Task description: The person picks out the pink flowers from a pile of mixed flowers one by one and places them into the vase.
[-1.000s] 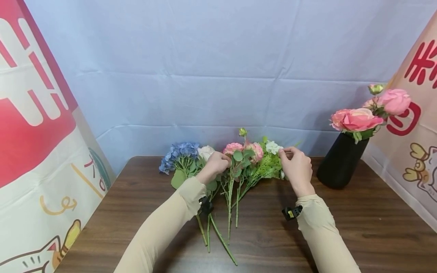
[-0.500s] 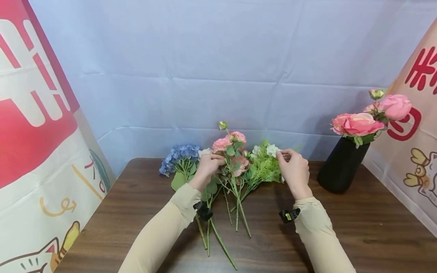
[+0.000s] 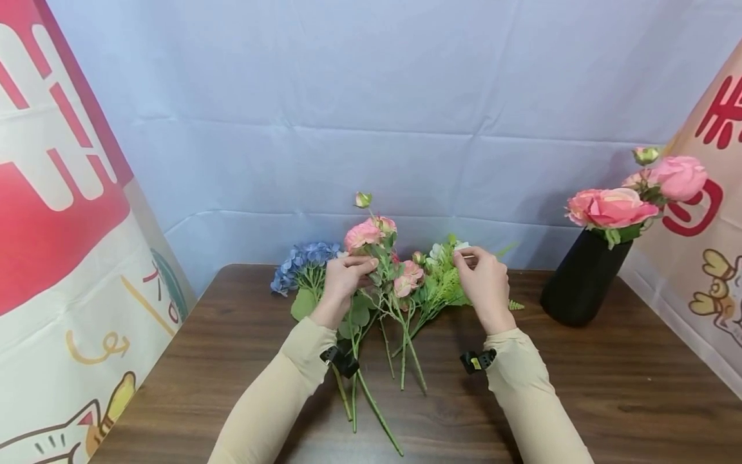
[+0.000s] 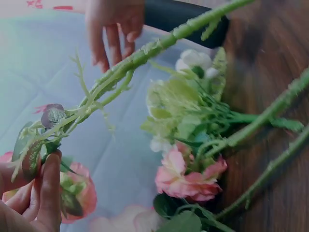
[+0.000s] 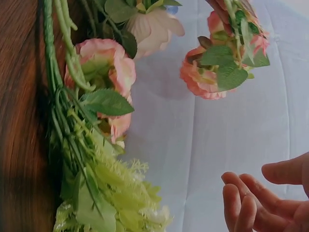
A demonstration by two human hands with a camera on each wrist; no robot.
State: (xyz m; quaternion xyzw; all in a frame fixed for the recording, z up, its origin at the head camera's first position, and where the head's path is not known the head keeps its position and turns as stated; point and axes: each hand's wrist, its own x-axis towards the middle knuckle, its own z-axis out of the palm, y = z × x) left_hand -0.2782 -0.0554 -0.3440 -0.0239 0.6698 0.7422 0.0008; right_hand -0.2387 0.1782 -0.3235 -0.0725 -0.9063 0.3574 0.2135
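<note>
My left hand [image 3: 346, 276] pinches the leafy stem of a pink artificial flower spray [image 3: 362, 234] just below its blooms; in the left wrist view the thumb and fingers [image 4: 48, 198] close on the stem among small leaves. This spray is raised, its green bud [image 3: 363, 200] topmost. My right hand [image 3: 484, 278] hovers by the light green bunch with white blossoms [image 3: 443, 283], and the right wrist view shows its fingers [image 5: 246, 203] loosely bent around nothing. Between the hands lies another pink flower [image 3: 408, 281]. A blue hydrangea [image 3: 310, 261] lies left of my left hand.
A black vase [image 3: 585, 277] with pink flowers [image 3: 620, 209] stands at the table's right rear. Several green stems [image 3: 377, 412] stretch toward me over the wooden table [image 3: 232, 361]. A pale cloth [image 3: 371, 116] hangs behind; printed banners [image 3: 75, 270] flank both sides.
My left hand has lifted the pink spray and drawn it leftward and up, away from the other pink flower. My right hand has shifted slightly left, over the green bunch.
</note>
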